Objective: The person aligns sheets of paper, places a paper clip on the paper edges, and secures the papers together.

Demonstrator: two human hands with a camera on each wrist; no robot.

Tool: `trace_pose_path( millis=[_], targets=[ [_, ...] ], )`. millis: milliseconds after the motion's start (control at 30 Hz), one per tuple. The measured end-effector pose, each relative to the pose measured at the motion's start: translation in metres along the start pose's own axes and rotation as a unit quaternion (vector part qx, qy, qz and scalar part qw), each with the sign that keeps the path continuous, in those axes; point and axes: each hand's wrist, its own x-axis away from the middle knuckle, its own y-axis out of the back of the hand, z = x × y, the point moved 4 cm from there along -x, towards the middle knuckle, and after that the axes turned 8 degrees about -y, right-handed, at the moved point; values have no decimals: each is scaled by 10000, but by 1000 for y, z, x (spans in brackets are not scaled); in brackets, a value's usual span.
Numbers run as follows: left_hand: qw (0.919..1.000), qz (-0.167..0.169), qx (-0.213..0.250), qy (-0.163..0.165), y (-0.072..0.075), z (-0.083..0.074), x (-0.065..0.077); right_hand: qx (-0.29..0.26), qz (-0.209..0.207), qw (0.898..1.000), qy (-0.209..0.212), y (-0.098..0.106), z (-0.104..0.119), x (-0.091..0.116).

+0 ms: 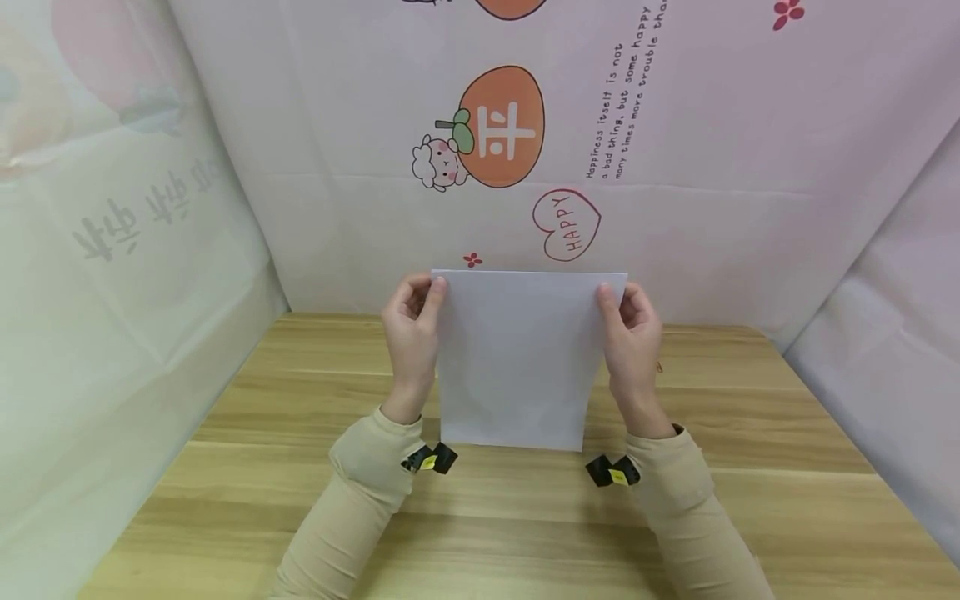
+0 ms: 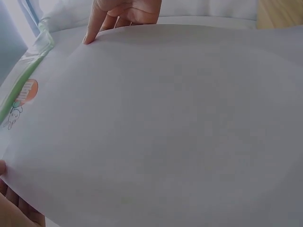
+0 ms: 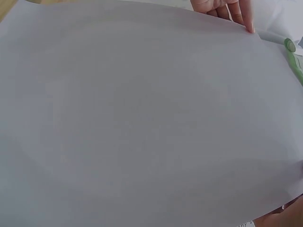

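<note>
A plain white sheet of paper (image 1: 517, 358) hangs upright in front of me. My left hand (image 1: 414, 333) pinches its upper left corner, thumb on the near face. At the upper right corner my right hand (image 1: 633, 337) grips it the same way. The paper (image 2: 165, 127) fills most of the left wrist view, with the left hand (image 2: 19, 210) at the lower left and the right hand (image 2: 125, 9) at the top. It also covers most of the right wrist view, where only part of the right hand (image 3: 279, 218) shows.
Beneath the hands lies a wooden table (image 1: 510, 533). A small orange-brown item (image 1: 659, 367), too small to identify, lies just right of the right wrist. Behind the table hangs a printed white cloth (image 1: 360, 208), and pale cloth sides (image 1: 112, 333) flank it.
</note>
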Motion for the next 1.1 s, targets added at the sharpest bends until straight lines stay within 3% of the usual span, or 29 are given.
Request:
trace_pose_path(
  millis=[433,800,1100],
  targets=[
    [9997,-213,64,43,0,-3,1,-90,-23,9999,-41,2,1,1],
    [9934,-656,903,255,-2,2,2,-95,10,10000,-16,6,-3,1],
    [9923,-580,1090,93,-4,1,4,157,98,9998,-27,18,-18,3]
  ],
)
